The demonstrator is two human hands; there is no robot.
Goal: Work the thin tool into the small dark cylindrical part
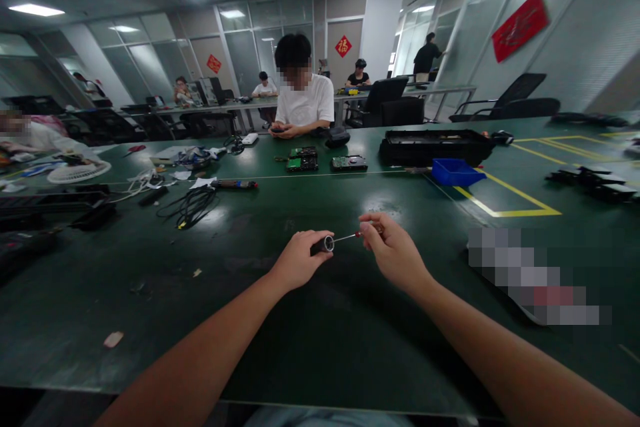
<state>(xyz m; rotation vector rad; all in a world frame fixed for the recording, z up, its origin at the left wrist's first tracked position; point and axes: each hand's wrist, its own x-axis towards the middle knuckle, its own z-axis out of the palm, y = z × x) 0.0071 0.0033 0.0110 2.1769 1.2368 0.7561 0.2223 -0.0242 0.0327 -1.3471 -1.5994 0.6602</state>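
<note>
Above the green table (pixel 150 267), near its front edge, the left hand (pixel 299 260) is closed around a small black cylinder (pixel 324 245), whose open, metal-rimmed end faces right. The right hand (pixel 395 255) pinches a thin screwdriver (pixel 346 237) by its red grip, with the tip at the cylinder's mouth. Farther across the table are circuit boards (pixel 303 160), a blue bin (pixel 454 172) and a person in white (pixel 306 103).

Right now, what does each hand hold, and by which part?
Left hand grips a small dark cylinder around its body; right hand pinches a thin metal rod at its red end.
</note>
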